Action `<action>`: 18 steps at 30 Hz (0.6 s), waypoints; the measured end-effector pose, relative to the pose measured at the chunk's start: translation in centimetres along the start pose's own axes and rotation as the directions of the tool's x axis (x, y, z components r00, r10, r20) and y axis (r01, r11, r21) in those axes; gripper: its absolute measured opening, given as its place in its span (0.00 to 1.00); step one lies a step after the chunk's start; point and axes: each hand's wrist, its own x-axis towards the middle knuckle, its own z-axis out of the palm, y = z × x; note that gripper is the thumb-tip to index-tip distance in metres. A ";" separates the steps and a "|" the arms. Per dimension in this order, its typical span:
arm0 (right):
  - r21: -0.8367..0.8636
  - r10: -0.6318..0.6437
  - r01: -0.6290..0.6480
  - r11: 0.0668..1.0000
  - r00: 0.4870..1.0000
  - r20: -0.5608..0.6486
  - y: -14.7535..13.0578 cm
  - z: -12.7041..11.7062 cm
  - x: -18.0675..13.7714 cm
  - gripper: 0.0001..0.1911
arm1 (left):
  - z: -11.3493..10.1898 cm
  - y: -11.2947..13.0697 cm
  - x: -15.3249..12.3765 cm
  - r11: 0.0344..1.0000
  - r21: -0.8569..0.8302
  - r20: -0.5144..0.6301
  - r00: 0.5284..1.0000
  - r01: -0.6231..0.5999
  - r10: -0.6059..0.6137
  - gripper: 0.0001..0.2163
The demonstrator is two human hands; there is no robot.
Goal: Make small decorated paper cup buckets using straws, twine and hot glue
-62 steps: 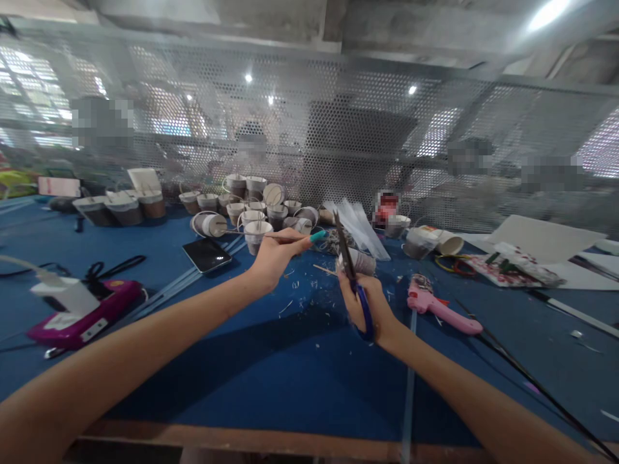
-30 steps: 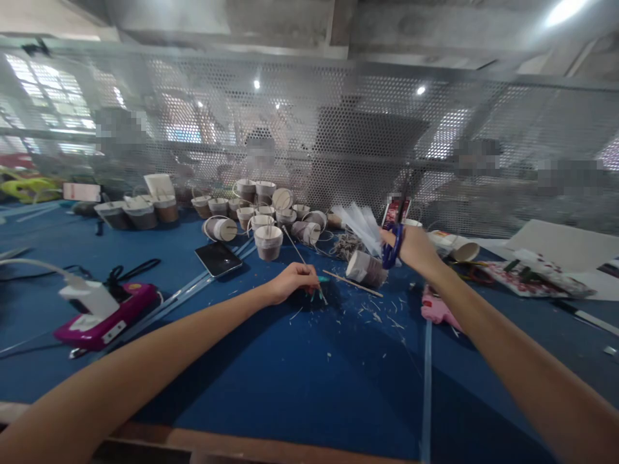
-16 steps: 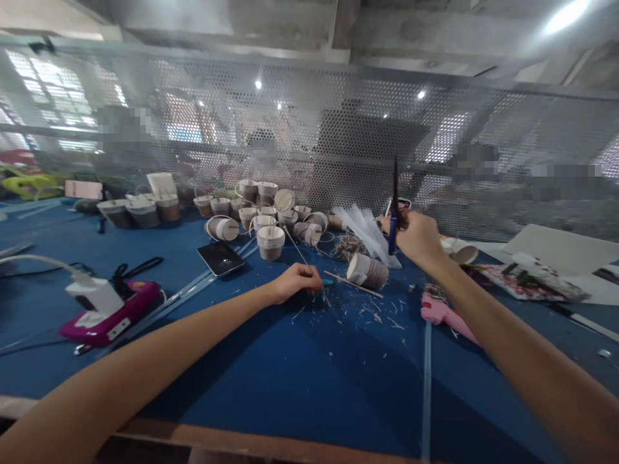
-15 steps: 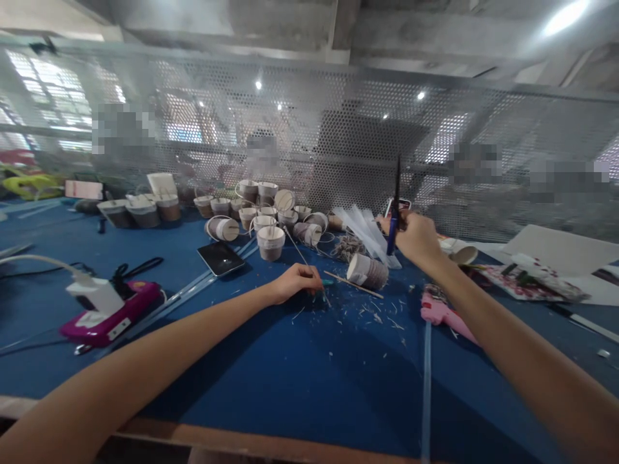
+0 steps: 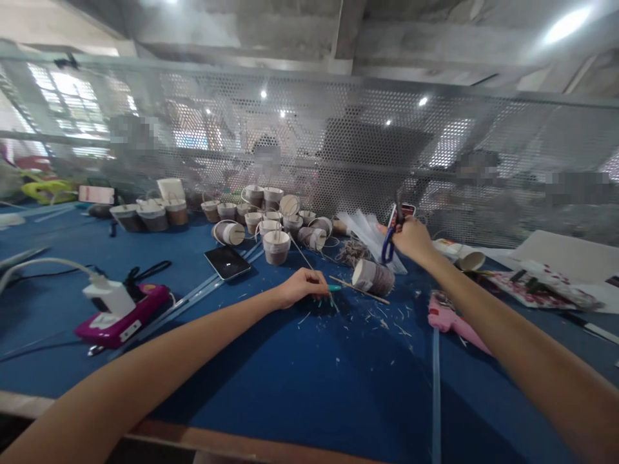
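Observation:
My left hand (image 5: 304,287) rests low over the middle of the table, its fingers closed on a thin pale strand (image 5: 302,252) that runs back toward the small pots. A teal pointed piece (image 5: 334,287) shows at its fingertips; whether it is held I cannot make out. Raised on the right, my right hand (image 5: 411,238) grips a pair of scissors (image 5: 389,246) by the blue handles, blades pointing up and away. Below the scissors a twine-wrapped pot (image 5: 380,277) lies on its side, with a thin wooden stick (image 5: 360,290) beside it.
Several wrapped pots (image 5: 276,248) with handles cluster at the back. On the left are a black phone (image 5: 227,263) and a purple power strip (image 5: 120,316). A pink glue gun (image 5: 447,321) lies near my right forearm. Clear plastic sheets (image 5: 362,233) and pale scraps lie nearby.
The scissors have tipped away from upright, so their blades look shorter, still in my right hand. My left hand stays nearly in place. The whole view has shifted slightly.

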 end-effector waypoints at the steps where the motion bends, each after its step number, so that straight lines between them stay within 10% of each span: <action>1: -0.046 0.051 -0.049 0.998 0.998 0.030 0.2 -0.1 0.5 0.28 | 0.0 0.1 0.0 1.000 -0.002 -0.003 1.000 0.001 -0.001 0.12; 18: -0.276 0.199 -0.079 0.958 0.874 0.443 0.5 3.2 1.6 0.12 | 0.0 0.3 -0.2 1.000 0.023 0.045 0.999 -0.001 0.000 0.08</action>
